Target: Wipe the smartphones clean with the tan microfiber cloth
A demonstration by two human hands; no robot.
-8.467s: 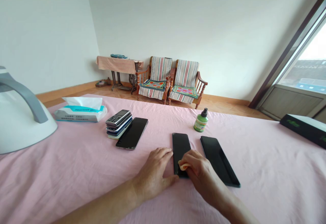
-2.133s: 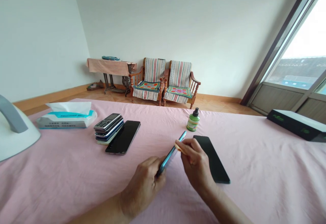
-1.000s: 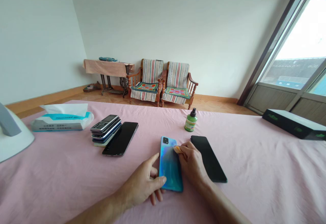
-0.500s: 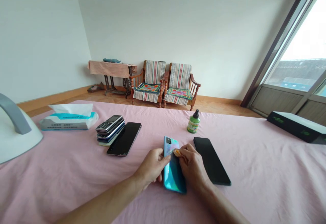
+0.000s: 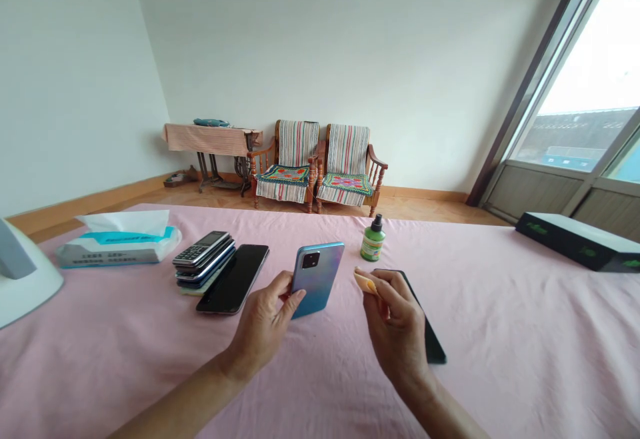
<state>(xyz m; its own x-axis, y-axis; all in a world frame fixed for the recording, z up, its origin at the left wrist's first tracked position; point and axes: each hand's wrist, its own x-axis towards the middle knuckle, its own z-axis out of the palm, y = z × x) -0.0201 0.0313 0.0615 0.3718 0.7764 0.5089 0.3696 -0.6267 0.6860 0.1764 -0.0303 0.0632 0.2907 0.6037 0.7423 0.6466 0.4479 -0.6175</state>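
My left hand [image 5: 267, 322] grips a blue smartphone [image 5: 316, 279] by its left edge, thumb on the back. The phone is tilted up, its camera block towards me. To its right, my right hand [image 5: 395, 319] pinches a small folded cream-and-orange piece [image 5: 366, 282], perhaps a cloth or wipe, apart from the phone. Partly hidden behind that hand, a black smartphone [image 5: 434, 332] lies on the pink cloth. A green bottle with a black spray top [image 5: 372, 240] stands just beyond.
Left of my hands lie another black phone [image 5: 235, 278] and a stack of several phones [image 5: 204, 260]. Farther left are a tissue pack [image 5: 117, 247] and a white object with a grey handle [image 5: 25, 279]. A black box [image 5: 575, 242] sits at the right on the pink-covered surface [image 5: 525, 332].
My left hand has lifted and tilted the blue phone, moving it left. My right hand has come away from its back to the right, still pinching the small piece. The view has shifted slightly.
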